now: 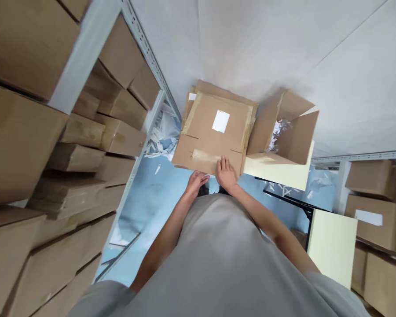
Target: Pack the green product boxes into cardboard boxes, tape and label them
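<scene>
In front of me lies a stack of flattened cardboard boxes [214, 141]. The top one carries a white label [221, 121] and a strip of clear tape near its front edge. My right hand [226, 174] rests flat on that front part, fingers stretched over the cardboard beside the tape. My left hand [197, 182] is at the near edge of the stack, its fingers extended and pointing right; whether it touches the edge I cannot tell. To the right of the stack stands an open cardboard box [265, 123] with crumpled clear plastic and white scraps [279, 132] inside.
A pale yellow tabletop [277, 171] lies under the open box. On the left, a metal rack [86, 53] is packed with cardboard boxes; another rack with boxes [372, 220] is at the right. Paper scraps [161, 136] litter the blue floor [152, 185]. A wall closes off the far side.
</scene>
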A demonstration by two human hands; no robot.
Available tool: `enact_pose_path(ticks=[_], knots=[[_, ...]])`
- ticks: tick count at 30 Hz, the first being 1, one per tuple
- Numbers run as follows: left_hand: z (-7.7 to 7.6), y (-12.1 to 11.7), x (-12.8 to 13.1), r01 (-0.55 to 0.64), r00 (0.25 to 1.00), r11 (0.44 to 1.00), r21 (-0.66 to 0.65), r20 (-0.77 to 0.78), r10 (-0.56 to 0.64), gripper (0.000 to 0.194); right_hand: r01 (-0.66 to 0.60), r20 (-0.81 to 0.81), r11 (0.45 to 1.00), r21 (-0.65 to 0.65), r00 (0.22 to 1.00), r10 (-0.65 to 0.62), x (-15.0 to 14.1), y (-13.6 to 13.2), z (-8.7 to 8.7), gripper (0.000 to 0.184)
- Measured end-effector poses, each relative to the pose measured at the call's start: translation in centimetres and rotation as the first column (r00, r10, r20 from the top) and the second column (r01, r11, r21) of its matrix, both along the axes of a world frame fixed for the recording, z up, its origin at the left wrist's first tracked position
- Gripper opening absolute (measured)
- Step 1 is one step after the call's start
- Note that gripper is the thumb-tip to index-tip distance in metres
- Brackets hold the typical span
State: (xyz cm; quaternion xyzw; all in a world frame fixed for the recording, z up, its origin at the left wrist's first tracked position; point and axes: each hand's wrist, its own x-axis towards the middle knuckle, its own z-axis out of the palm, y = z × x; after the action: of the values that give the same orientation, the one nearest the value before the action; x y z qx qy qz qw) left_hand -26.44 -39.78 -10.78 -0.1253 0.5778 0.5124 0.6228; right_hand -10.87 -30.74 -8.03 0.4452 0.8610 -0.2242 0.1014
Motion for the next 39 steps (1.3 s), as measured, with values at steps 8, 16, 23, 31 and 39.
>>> enact_pose_path(ticks=[8, 16, 23, 31, 39], knots=[[-1.5, 3.4, -3.9, 0.046, 0.998, 0.993, -0.110, 0.039, -0.041, 0.024, 0.092, -0.174, 0.950, 0.300, 0.984, -0.040, 2.5, 9.8, 13.6, 0.060], [-2.6, 5.3, -3.9, 0.055, 0.993, 0.982, -0.180, 0.116, -0.035, 0.018, 0.155, -0.292, 0.861, 0.484, 0.956, -0.008, 4.0, 14.2, 18.8, 0.053], [-2.1, 5.7, -2.4, -0.017, 0.999, 0.988, -0.155, 0.047, 0.024, 0.015, 0.195, -0.278, 0.924, 0.329, 0.955, -0.103, 3.9, 11.7, 15.0, 0.059], [0.7, 7.9, -1.6, -0.096, 0.984, 0.993, 0.075, -0.141, 0.106, 0.024, -0.146, 0.030, 0.951, 0.272, 0.989, 0.143, 2.2, 4.9, 7.9, 0.062], [1.8, 5.7, -1.7, 0.048, 0.976, 0.970, 0.236, -0.216, 0.004, 0.026, -0.058, 0.012, 0.908, 0.416, 0.998, 0.058, 3.3, 10.6, 10.9, 0.055]])
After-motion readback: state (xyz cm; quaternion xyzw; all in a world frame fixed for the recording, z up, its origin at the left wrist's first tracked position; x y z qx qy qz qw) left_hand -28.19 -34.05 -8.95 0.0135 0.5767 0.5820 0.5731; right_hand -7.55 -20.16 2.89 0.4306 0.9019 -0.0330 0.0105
